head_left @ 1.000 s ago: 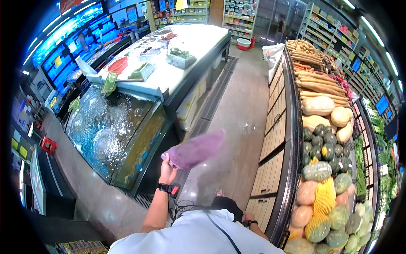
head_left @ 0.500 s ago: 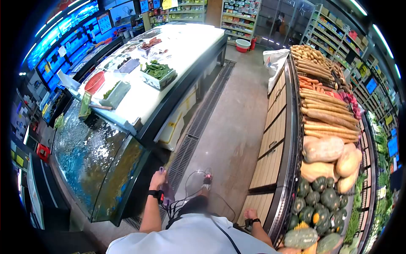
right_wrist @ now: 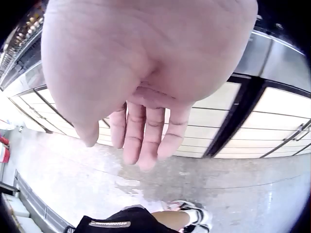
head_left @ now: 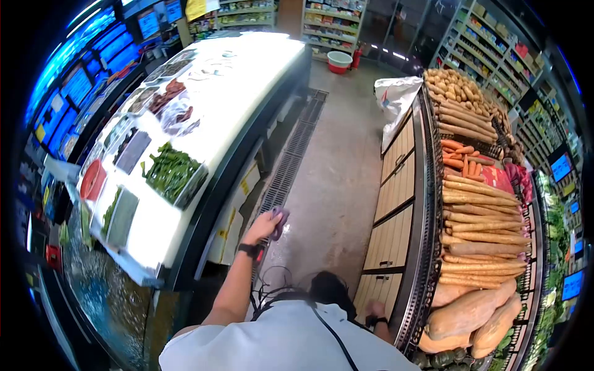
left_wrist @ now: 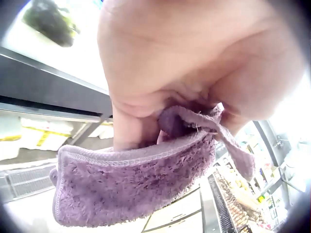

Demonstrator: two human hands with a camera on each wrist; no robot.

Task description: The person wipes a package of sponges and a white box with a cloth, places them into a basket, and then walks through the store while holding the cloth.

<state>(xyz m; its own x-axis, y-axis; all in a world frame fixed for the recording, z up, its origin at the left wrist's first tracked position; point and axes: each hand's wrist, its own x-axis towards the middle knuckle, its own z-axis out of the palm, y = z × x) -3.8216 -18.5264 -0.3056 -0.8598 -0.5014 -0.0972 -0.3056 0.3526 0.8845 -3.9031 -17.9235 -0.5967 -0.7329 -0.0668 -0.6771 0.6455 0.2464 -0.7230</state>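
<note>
My left hand is held out in front over the aisle and grips a purple cloth. In the left wrist view its fluffy pile and stitched hem show, with a strip of it sticking out past the fingers; part is hidden inside the fist. The cloth hangs bunched below the fingers. My right hand hangs low by the wooden cabinet doors, holding nothing, its fingers loosely extended toward the floor in the right wrist view.
On the left, a bright white counter bears trays of greens beside a water tank. A produce stand on the right holds long roots, carrots and squashes. A floor drain runs along the aisle; a tub stands at its end.
The view has advanced along the aisle. The left hand dropped with the cloth, then swung forward; the cloth, spread out at first, is now bunched. The right hand stays low at the side.
</note>
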